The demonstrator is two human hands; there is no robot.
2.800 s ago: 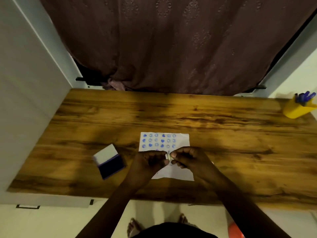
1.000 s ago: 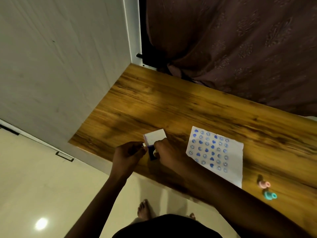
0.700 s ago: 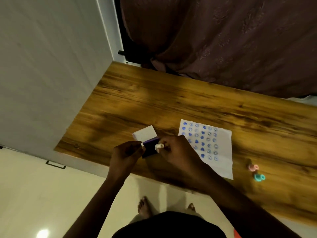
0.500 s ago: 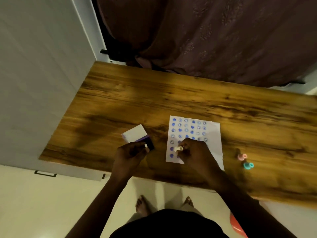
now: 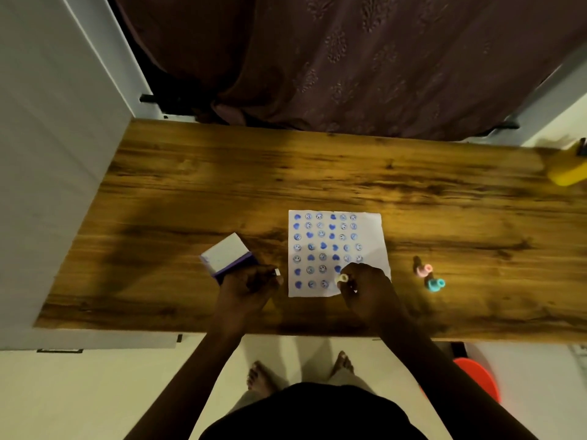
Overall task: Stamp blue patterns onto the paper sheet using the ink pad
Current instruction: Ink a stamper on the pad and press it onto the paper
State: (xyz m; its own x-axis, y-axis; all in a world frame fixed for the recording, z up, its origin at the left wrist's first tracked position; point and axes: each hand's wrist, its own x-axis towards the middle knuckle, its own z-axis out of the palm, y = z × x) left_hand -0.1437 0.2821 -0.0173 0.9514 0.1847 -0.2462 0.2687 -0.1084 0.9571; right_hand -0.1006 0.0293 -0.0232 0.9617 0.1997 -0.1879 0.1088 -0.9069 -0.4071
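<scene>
A white paper sheet (image 5: 370, 236) lies on the wooden table (image 5: 222, 185), covered with rows of blue hearts and smiley prints. My right hand (image 5: 370, 289) pinches a small pale stamp (image 5: 342, 277) and holds it down at the sheet's lower right part. The ink pad (image 5: 227, 254) stands open to the left, its white lid tilted up. My left hand (image 5: 249, 289) rests on the pad's near edge and holds a small white piece (image 5: 278, 272) between its fingertips; the blue pad surface is hidden under it.
A pink stamp (image 5: 424, 269) and a teal stamp (image 5: 435, 284) lie right of the sheet. A yellow pen holder (image 5: 568, 171) stands at the far right edge. A dark curtain (image 5: 349, 58) hangs behind the table, a white wall (image 5: 47, 154) at left, an orange object (image 5: 476, 379) below.
My right hand carried the stamp from the ink pad over to the paper's lower rows. My left hand stayed at the pad. The camera swung back right to face the table.
</scene>
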